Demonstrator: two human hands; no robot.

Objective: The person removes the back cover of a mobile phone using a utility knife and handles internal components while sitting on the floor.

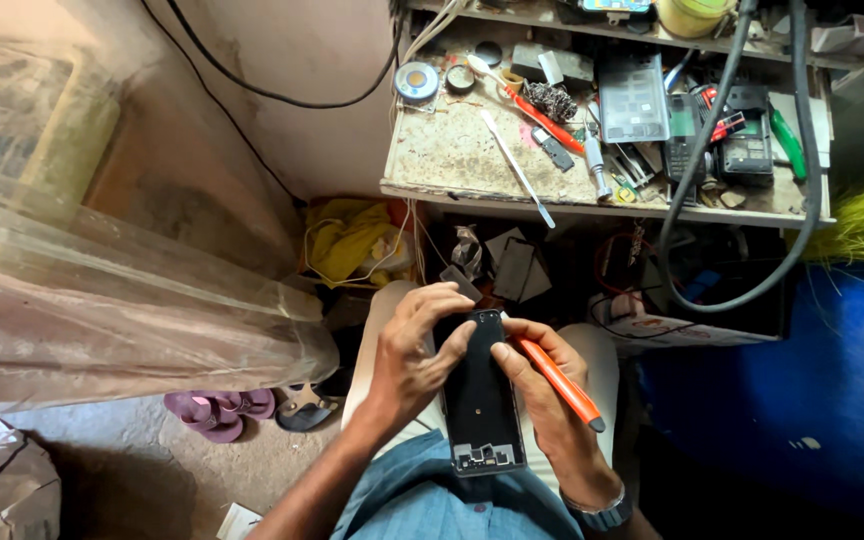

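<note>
Head view: left hand [414,350] grasps an opened black phone frame [479,395] held over the lap; right hand [542,400] grips an orange screwdriver [560,382] against its right edge, near a cluttered workbench [452,150].

Both forearms reach forward over the lap; the left hand [414,352] curls its fingers, the right hand [542,395] pinches with thumb extended.

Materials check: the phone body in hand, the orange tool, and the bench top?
Phone frame: looks like black plastic, matte, opened so inner recesses show at its lower end; metal parts cannot be ruled out. Orange tool in the right hand: likely moulded plastic handle, smooth with slight sheen, dark end cap. Workbench top: seems painted wood or board, pale, scuffed and stained. Left hand steadies the frame.
</note>
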